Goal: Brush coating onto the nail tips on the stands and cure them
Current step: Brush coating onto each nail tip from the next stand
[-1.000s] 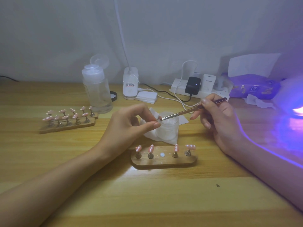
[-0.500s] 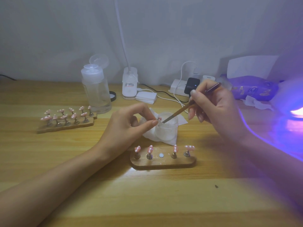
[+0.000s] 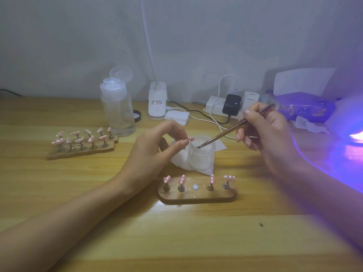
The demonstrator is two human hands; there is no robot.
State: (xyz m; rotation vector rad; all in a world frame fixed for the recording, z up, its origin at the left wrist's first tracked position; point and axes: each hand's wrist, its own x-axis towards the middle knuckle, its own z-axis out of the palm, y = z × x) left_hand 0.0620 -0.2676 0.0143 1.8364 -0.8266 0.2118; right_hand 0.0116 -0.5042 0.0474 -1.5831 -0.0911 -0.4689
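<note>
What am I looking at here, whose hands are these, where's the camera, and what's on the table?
No machine here: these are one person's bare hands, filmed by a camera worn on their head, looking down at a table. The left hand pinches a pink nail tip. The right hand holds a brush, its tip in a small jar on a tissue. Nearest lies a stand with four tips and one empty spot; more stands of tips lie to the left. Behind are a bottle, a lamp base and a power strip. The purple glow at right is probably the curing lamp.
</note>
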